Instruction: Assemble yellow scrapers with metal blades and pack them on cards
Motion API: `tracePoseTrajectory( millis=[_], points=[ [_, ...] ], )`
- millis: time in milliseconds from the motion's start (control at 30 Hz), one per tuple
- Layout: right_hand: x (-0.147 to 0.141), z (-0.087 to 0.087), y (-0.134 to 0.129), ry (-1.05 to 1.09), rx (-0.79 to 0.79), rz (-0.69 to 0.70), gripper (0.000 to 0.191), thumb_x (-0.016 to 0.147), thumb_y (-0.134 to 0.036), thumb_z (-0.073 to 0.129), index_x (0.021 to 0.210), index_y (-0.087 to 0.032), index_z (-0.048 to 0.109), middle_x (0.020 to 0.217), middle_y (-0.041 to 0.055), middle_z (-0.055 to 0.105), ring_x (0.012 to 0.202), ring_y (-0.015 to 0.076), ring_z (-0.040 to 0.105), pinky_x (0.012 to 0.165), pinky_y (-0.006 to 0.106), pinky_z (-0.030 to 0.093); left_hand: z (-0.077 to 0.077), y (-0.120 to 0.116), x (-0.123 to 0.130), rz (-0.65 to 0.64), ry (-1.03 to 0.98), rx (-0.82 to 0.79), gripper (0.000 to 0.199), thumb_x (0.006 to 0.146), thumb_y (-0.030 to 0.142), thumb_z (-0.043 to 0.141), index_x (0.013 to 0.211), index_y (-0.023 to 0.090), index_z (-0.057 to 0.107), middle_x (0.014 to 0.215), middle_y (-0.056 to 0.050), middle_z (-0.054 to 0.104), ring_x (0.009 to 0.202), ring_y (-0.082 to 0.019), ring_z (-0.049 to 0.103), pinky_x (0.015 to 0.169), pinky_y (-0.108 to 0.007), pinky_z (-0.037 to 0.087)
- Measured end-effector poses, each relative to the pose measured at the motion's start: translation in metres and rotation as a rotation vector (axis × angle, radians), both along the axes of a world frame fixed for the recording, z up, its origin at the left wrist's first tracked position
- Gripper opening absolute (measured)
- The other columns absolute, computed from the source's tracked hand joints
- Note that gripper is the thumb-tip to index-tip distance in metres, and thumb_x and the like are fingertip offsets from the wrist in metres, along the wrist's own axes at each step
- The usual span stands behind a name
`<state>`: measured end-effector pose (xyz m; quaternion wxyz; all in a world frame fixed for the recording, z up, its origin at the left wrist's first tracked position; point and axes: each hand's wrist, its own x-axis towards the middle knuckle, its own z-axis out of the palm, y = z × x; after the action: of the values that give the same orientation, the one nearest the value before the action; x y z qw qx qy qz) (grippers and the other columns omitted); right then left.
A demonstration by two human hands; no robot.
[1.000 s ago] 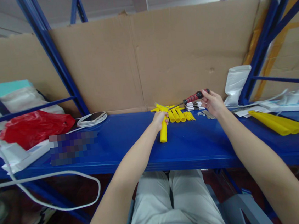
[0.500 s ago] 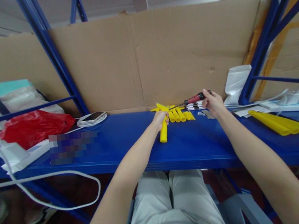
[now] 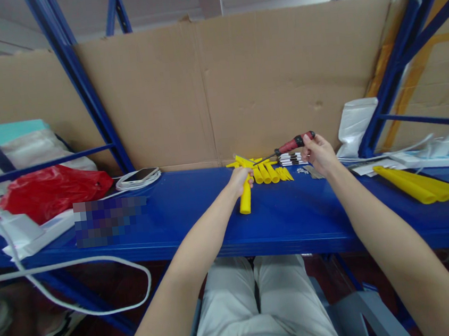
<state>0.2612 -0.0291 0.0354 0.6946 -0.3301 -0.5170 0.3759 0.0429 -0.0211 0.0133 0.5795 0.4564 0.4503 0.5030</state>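
Observation:
My left hand (image 3: 242, 181) is closed around a yellow plastic tool with a tubular handle (image 3: 246, 202), which slants across the blue tabletop. A wider yellow head shows beyond my fingers. In my right hand (image 3: 319, 154) is a screwdriver (image 3: 292, 145) with a red and black handle, gripped near its butt end. Its thin shaft points down and left, reaching the yellow tool beside my left hand; the exact contact of the tip is too small to make out. Several yellow tubular parts (image 3: 265, 173) lie just right of my left hand, alongside small pointed yellow pieces (image 3: 285, 174).
White, dark-banded pieces (image 3: 291, 159), tiny metal bits (image 3: 302, 170) and grey flat plates (image 3: 314, 172) lie near my right hand. Larger yellow parts (image 3: 419, 185) rest at right. Leftward are a phone (image 3: 145, 173), coiled white cable and red bag (image 3: 54, 191). Cardboard (image 3: 209, 95) stands behind.
The screwdriver's handle end has risen a little and shifted slightly left, and my right hand's fingers have changed position on it. My left hand and the yellow tool stay put.

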Motion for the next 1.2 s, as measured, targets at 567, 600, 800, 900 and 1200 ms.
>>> tracePoseTrajectory(
  millis=[567, 600, 800, 900, 1200],
  points=[
    [-0.004, -0.003, 0.007, 0.166, -0.016, -0.221, 0.051, 0.063, -0.05, 0.074, 0.064, -0.022, 0.031, 0.04, -0.0132, 0.028, 0.031, 0.0059, 0.035, 0.033, 0.02, 0.029, 0.002, -0.005, 0.004, -0.03, -0.054, 0.036, 0.018, 0.073, 0.001, 0.044, 0.069, 0.018, 0.041, 0.047, 0.007, 0.041, 0.028, -0.004, 0.033, 0.033, -0.018, 0.025],
    [-0.006, -0.004, 0.007, 0.145, -0.039, -0.212, 0.051, 0.063, -0.05, 0.074, 0.063, -0.022, 0.031, 0.039, -0.0132, 0.028, 0.03, 0.0059, 0.034, 0.032, 0.019, 0.028, 0.002, -0.005, 0.004, -0.026, -0.05, 0.035, 0.018, 0.073, 0.002, 0.043, 0.068, 0.018, 0.041, 0.047, 0.007, 0.041, 0.029, -0.004, 0.033, 0.033, -0.019, 0.026],
    [-0.015, -0.008, 0.003, -0.069, -0.177, -0.106, 0.038, 0.07, -0.044, 0.072, 0.066, -0.02, 0.042, 0.039, -0.0099, 0.038, 0.033, 0.0071, 0.039, 0.032, 0.018, 0.03, 0.001, -0.005, 0.005, -0.006, -0.052, 0.04, 0.018, 0.073, 0.002, 0.044, 0.067, 0.018, 0.039, 0.048, 0.007, 0.042, 0.029, -0.004, 0.033, 0.034, -0.019, 0.026],
    [-0.014, -0.01, 0.0, -0.224, -0.281, -0.059, 0.035, 0.07, -0.041, 0.073, 0.066, -0.019, 0.046, 0.042, -0.0071, 0.045, 0.037, 0.0065, 0.043, 0.033, 0.017, 0.033, 0.001, -0.005, 0.005, 0.008, -0.066, 0.034, 0.018, 0.071, 0.002, 0.045, 0.068, 0.019, 0.04, 0.047, 0.008, 0.042, 0.029, -0.004, 0.033, 0.035, -0.018, 0.025],
    [-0.016, -0.025, -0.001, -0.995, -0.456, 0.049, 0.027, 0.067, -0.034, 0.077, 0.073, -0.017, 0.056, 0.05, -0.0031, 0.056, 0.041, 0.0075, 0.05, 0.036, 0.017, 0.038, 0.001, -0.005, 0.005, 0.006, -0.055, 0.039, 0.018, 0.072, 0.002, 0.045, 0.068, 0.019, 0.039, 0.049, 0.008, 0.041, 0.03, -0.004, 0.033, 0.036, -0.018, 0.025]
  ],
)
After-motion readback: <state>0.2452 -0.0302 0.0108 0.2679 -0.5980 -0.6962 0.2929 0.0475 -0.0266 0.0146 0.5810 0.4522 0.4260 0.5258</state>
